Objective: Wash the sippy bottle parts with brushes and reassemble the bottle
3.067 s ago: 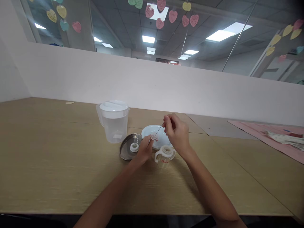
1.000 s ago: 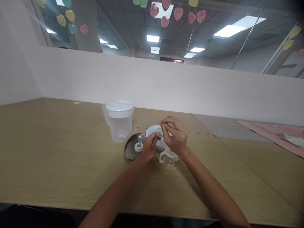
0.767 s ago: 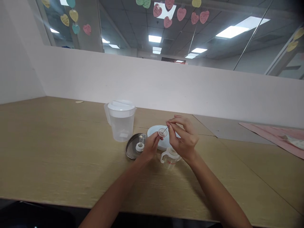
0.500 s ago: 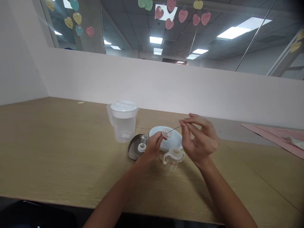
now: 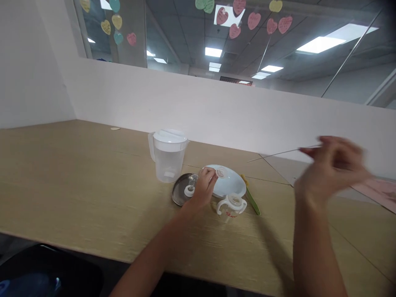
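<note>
My left hand [image 5: 202,188] is above the near left side of a white plate [image 5: 230,181], pinching a small, round, translucent disc [image 5: 220,173] between its fingertips. Far to the right, my right hand [image 5: 331,169] is blurred by motion. Its fingers appear to pinch a thin metal wire [image 5: 278,153], whose tip points left and stands apart from the disc. A dark round metal lid [image 5: 179,198] lies just left of my left hand, holding a white ring collar [image 5: 189,191] and a small clear glass piece [image 5: 193,180].
A lidded plastic pitcher [image 5: 168,154] stands behind the lid. In front of the plate is a clear baby cup with white handles [image 5: 231,208]. A green and yellow brush [image 5: 252,201] lies to the plate's right. A pink mat [image 5: 374,190] reaches the right edge, and a white wall backs the table.
My right hand has swung far to the right, drawing the wire away from the disc. The left hand still holds the disc. The green and yellow brush now shows beside the plate.
</note>
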A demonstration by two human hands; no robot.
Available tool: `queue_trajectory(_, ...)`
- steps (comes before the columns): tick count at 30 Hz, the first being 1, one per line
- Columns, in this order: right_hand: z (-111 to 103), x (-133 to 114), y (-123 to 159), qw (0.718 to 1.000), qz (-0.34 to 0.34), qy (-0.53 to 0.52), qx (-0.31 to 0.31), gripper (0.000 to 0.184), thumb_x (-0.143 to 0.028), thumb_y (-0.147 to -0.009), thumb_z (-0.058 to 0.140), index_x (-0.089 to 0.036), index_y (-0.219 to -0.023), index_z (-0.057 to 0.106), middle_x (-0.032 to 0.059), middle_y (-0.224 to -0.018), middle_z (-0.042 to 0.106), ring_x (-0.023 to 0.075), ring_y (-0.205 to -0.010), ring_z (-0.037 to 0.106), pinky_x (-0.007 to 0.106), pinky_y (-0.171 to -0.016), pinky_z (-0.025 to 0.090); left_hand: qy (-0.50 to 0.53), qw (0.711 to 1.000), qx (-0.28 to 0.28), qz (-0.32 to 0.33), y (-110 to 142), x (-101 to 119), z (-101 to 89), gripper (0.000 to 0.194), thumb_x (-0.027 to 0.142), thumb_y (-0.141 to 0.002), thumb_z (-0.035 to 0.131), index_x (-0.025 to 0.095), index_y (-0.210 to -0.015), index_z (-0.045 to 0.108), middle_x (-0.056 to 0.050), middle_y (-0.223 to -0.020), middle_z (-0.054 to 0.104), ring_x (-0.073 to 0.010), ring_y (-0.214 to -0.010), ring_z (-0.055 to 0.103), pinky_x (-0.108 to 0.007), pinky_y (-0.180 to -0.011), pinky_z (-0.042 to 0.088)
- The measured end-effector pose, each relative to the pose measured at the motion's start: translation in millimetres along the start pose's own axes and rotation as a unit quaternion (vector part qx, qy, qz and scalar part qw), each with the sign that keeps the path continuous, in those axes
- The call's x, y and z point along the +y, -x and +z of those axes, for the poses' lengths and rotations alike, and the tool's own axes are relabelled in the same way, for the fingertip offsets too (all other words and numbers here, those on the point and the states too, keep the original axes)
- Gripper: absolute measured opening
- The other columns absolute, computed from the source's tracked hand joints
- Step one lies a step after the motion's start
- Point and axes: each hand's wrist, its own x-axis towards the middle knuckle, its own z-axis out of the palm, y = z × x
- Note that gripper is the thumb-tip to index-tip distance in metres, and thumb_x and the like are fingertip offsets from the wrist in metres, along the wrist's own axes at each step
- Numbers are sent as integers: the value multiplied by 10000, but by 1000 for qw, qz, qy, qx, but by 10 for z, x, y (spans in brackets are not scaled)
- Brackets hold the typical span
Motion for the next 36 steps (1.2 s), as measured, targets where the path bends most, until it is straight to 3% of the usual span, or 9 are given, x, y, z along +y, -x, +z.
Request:
queue_trajectory(3,159,414,213,969,183,100,-129,156,-294,-738,611,-140,-720,625,24,-663,605,142,-575,612,331,-619,548,13,999,16,-42,-10,-72,10,306,361,-897,372,177,-814,601,-41,-803,553,-179,-813,512,-302,-777,405)
queue_trajectory(6,269,846,510,876,388,77,-275,141,-257,-700,640,-144,-648,574,24,-617,603,150,-581,634,310,-620,563,81,993,11,-88,-11,-127,21,306,362,-884,386,167,-873,622,-26,-753,572,-162,-745,522,-275,-717,411)
queue_trajectory(8,291,1071,667,834,434,81,-330,103,-228,-708,628,-141,-699,575,50,-683,631,152,-637,647,287,-646,567,113,987,13,-117,-12,-152,31,311,361,-872,398,156,-896,632,-29,-769,594,-158,-739,537,-262,-700,416)
queue_trajectory(10,280,1217,759,813,445,102,-362,129,-202,-721,602,-121,-820,589,83,-782,649,153,-685,653,273,-652,565,127,983,11,-133,-13,-167,44,306,357,-859,419,153,-910,641,-33,-797,616,-159,-758,551,-256,-705,421)
queue_trajectory(14,230,1267,754,799,380,216,-412,543,-205,-699,621,-143,-1219,475,141,-1074,617,189,-792,651,299,-644,556,106,987,-9,-118,-5,-196,65,273,356,-837,466,168,-863,662,-37,-848,634,-168,-808,551,-254,-721,419)
queue_trajectory(18,243,1002,639,719,257,373,-527,615,-234,-703,641,-174,-1287,455,176,-1197,563,218,-842,637,279,-633,526,69,992,-12,-107,13,-237,81,256,354,-816,497,164,-802,667,-37,-817,608,-151,-745,523,-241,-665,406)
queue_trajectory(24,388,465,640,579,282,31,-765,436,-408,-741,616,-188,-1117,622,57,-872,670,125,-653,599,182,-478,464,67,990,-54,-110,21,-247,79,270,385,-768,552,144,-712,662,8,-633,571,-120,-608,468,-224,-578,370)
queue_trajectory(30,452,509,786,623,268,14,-735,339,-413,-699,639,-142,-894,698,30,-751,640,109,-639,546,184,-508,432,-24,993,-25,-112,40,-280,64,294,415,-762,562,150,-731,686,9,-621,595,-131,-601,498,-241,-594,377)
queue_trajectory(36,343,681,703,566,272,46,-777,222,-281,-694,598,-136,-850,661,29,-775,661,138,-718,573,225,-632,454,-168,985,49,-3,89,-169,20,241,294,-839,481,181,-984,637,-51,-826,654,-190,-812,560,-329,-800,402)
